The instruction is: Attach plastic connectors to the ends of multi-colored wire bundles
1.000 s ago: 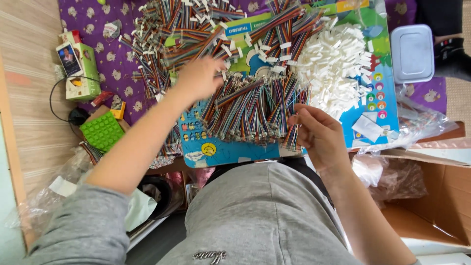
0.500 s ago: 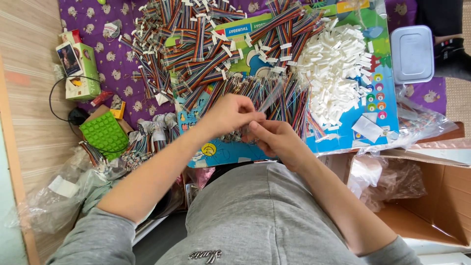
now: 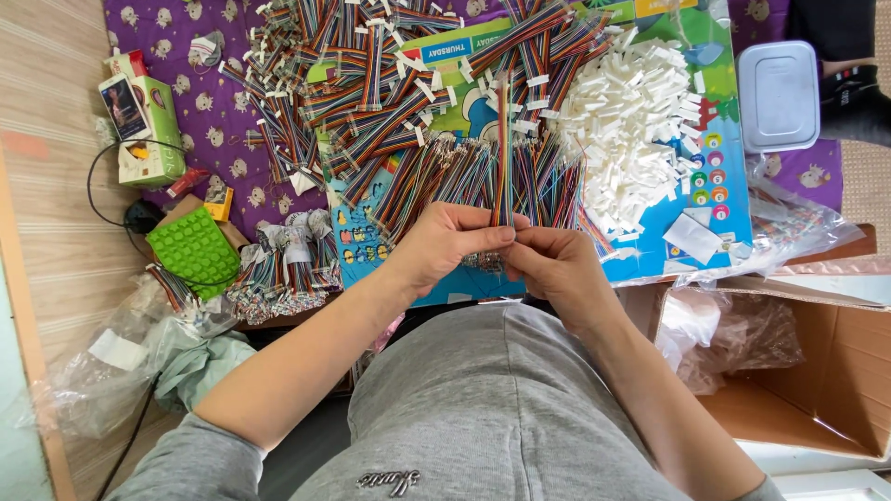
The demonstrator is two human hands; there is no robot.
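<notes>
The ribbon cable [image 3: 504, 148], a flat strip of many-coloured wires, stands almost upright from the hands, its far end reaching up over the pile on the desk. The left hand [image 3: 445, 243] has its grip closed narrow on the cable's lower end, thumb against fingertips, and the right hand [image 3: 552, 264] pinches the same end just beside it, so the two hands touch in front of the person's grey top.

Right behind the hands lies a dense row of loose rainbow wires [image 3: 483, 181], fanned out across a bright printed play mat [image 3: 715, 199], which crowds the space under the raised cable. Farther up, more cables with white connectors [image 3: 371, 83] sprawl in a tangled heap over the purple patterned cloth [image 3: 176, 37]. To the right of them sits a mound of small white plastic housings [image 3: 631, 130], and beyond that a clear lidded container [image 3: 778, 95].

To the left there is a green studded mat [image 3: 193, 249], a green box [image 3: 158, 130] and bundled cables [image 3: 278, 274] near the left forearm. An open cardboard box [image 3: 807, 371] with crumpled plastic stands at the right.
</notes>
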